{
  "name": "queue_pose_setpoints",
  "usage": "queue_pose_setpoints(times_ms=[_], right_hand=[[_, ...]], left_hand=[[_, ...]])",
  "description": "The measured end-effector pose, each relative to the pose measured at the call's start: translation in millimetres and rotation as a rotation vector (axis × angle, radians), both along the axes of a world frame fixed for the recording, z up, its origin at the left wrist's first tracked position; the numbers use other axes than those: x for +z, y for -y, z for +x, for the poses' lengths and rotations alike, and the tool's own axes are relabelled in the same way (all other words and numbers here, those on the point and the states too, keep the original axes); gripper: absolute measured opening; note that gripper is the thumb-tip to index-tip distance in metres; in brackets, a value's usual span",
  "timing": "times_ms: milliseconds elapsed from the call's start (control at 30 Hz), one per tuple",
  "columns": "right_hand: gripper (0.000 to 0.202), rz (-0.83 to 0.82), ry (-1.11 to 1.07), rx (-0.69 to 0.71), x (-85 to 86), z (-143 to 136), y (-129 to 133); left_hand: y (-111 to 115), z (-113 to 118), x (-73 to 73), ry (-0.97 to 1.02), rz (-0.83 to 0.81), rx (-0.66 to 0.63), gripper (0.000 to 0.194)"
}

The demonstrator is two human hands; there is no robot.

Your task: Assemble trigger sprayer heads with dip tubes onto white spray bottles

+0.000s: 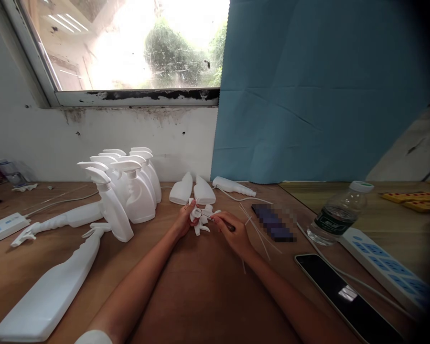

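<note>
My left hand [182,221] is closed around a white spray trigger head [197,213], its round collar facing me and to the right. In my right hand [236,235] is a screwdriver [230,227] with a dark handle; its thin shaft points left, and the tip is at or just inside the collar, I cannot tell which. More white trigger heads [202,229] lie loose on the table directly behind and below the hands. Beyond them, white bottles without heads [204,192] lie near the wall. Thin white dip tubes [261,237] are scattered to the right of my right hand.
Several white spray bottles [140,200] with heads stand at the left; another [57,282] lies in front. At the right are a phone [344,296], a blurred dark blue item [274,223], a water bottle [338,215], and a power strip [383,265] with its cable.
</note>
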State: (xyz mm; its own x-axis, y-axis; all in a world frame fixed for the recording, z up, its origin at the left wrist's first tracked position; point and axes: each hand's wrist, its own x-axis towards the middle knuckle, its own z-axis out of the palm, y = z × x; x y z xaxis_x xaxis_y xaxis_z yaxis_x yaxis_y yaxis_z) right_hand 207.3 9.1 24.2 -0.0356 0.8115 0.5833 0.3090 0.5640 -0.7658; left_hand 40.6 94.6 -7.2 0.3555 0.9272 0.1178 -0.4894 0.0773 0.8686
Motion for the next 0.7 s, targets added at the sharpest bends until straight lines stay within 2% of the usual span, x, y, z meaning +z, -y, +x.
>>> queue_pose_setpoints(times_ms=[133,233,333,700], right_hand=[[0.017,0.172,0.125,-0.042,-7.4,2,-3],[0.014,0.308,0.313,-0.023,-13.0,4,-5],[0.016,0.371,0.484,-0.032,-15.6,3,-3],[0.017,0.240,0.364,-0.028,-12.9,-4,1]], left_hand=[[0,-1,1.3,-0.026,-0.002,0.032,0.058],[-2,0,-0.8,-0.027,-0.021,0.056,0.057],[-3,0,-3.6,-0.031,-0.016,0.081,0.054],[-1,-1,-2.2,-0.085,0.015,0.069,0.054]])
